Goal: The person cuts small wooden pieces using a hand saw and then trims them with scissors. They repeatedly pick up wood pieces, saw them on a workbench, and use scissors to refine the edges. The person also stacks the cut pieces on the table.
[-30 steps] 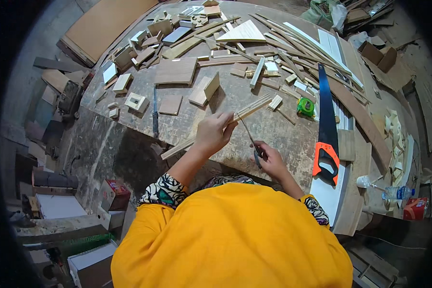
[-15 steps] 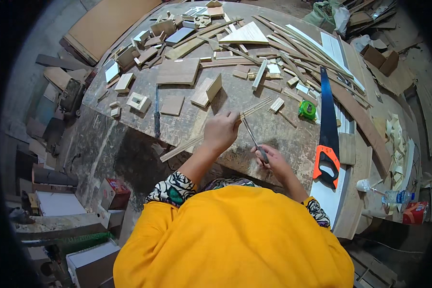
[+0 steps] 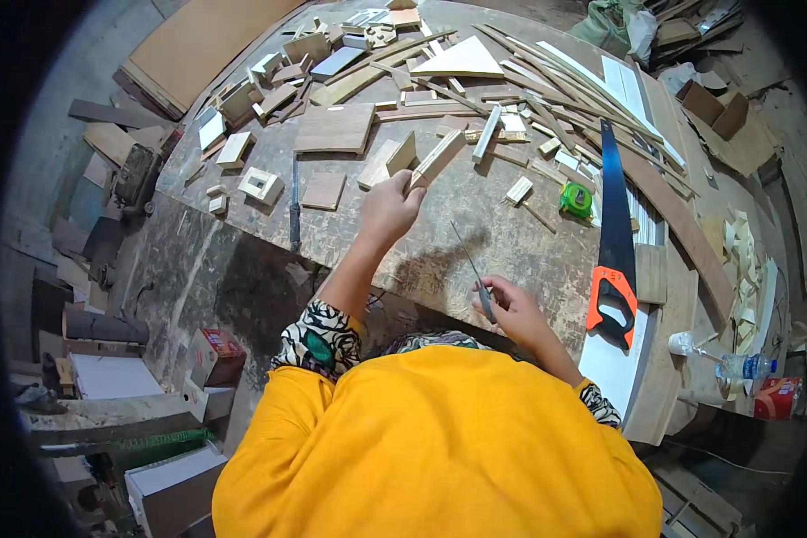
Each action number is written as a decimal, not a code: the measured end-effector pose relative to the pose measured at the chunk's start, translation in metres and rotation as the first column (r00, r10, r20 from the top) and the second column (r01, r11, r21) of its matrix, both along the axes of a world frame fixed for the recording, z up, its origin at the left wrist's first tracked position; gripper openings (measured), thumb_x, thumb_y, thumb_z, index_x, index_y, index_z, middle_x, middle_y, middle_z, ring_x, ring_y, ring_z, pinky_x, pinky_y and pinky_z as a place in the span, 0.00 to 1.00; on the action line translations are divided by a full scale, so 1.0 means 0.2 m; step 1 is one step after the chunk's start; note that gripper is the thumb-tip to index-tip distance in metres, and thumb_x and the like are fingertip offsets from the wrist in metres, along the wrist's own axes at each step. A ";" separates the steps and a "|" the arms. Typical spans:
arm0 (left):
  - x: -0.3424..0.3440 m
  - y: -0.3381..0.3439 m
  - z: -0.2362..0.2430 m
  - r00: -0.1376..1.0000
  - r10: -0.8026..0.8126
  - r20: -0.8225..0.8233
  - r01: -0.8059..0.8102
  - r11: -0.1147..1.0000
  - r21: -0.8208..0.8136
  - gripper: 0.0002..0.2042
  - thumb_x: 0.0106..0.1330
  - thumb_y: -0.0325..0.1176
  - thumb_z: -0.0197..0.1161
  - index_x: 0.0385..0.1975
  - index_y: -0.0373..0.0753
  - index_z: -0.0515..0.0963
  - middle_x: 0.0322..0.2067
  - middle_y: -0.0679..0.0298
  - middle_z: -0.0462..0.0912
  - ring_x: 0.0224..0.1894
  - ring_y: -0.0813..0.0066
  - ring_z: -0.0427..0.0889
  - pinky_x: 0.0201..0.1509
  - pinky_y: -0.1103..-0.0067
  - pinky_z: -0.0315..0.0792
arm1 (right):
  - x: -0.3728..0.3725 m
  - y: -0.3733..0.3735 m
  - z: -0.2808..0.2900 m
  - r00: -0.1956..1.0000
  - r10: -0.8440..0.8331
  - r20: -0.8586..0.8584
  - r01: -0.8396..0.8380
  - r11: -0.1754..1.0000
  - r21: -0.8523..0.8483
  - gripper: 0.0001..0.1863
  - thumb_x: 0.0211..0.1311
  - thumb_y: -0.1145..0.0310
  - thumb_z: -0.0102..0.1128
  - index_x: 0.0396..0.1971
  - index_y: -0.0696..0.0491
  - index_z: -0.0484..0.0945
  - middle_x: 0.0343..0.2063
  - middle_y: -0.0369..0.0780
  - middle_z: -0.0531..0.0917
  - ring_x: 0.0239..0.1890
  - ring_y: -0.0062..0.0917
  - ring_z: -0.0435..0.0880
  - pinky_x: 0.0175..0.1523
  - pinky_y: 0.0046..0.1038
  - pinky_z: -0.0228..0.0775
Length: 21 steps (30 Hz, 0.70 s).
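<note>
My left hand (image 3: 389, 213) is closed around a pale wooden strip (image 3: 438, 158), raised off the bench with its far end pointing up and right. My fingers cover the strip's near part. In my right hand (image 3: 509, 309), near the bench's front edge, is a slim file (image 3: 470, 262) with a dark grey handle. Its thin metal blade points up and left, apart from the strip. Just beyond my left hand stands an L-shaped pair of wooden pieces (image 3: 391, 161). A small square board (image 3: 324, 190) lies to its left.
An orange-handled handsaw (image 3: 614, 233) and a green tape measure (image 3: 576, 199) lie to the right. A dark-handled tool (image 3: 295, 215) rests at left. Wooden offcuts and long strips (image 3: 547, 81) crowd the far side of the worn bench (image 3: 520, 260). A slotted block (image 3: 260, 186) sits at left.
My left hand has moved left and up, lifting and turning the wooden strip off the bench. The file has come away from the strip, and my right hand has shifted slightly.
</note>
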<state>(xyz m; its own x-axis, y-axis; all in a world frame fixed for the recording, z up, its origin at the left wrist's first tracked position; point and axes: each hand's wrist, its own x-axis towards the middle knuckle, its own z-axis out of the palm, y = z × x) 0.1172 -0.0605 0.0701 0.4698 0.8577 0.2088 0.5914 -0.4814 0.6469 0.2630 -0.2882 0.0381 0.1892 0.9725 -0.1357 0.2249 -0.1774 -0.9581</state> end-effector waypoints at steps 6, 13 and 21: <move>-0.01 -0.02 0.02 0.851 0.024 0.525 0.389 0.644 -0.659 0.09 0.60 0.37 0.61 0.30 0.38 0.76 0.20 0.67 0.74 0.23 0.79 0.72 0.26 0.81 0.66 | 0.01 0.05 0.04 0.976 0.011 0.216 -0.013 1.000 0.007 0.20 0.55 0.57 0.64 0.43 0.54 0.75 0.20 0.41 0.78 0.20 0.28 0.76 0.28 0.29 0.65; -0.07 -0.13 0.04 0.881 0.038 0.471 0.398 0.481 -0.782 0.07 0.61 0.36 0.60 0.29 0.39 0.76 0.21 0.69 0.74 0.24 0.81 0.72 0.27 0.82 0.65 | 0.00 0.13 -0.09 1.000 -0.003 0.012 0.002 0.995 0.102 0.21 0.56 0.54 0.64 0.43 0.54 0.76 0.21 0.34 0.76 0.22 0.18 0.70 0.29 0.22 0.63; -0.11 -0.11 -0.04 0.859 -0.052 0.509 0.485 0.404 -0.776 0.07 0.61 0.36 0.59 0.28 0.39 0.76 0.19 0.69 0.74 0.22 0.81 0.70 0.26 0.82 0.63 | 0.04 0.20 -0.06 0.995 0.096 0.011 -0.094 0.990 -0.104 0.16 0.56 0.66 0.65 0.43 0.56 0.76 0.32 0.31 0.78 0.34 0.13 0.75 0.40 0.18 0.67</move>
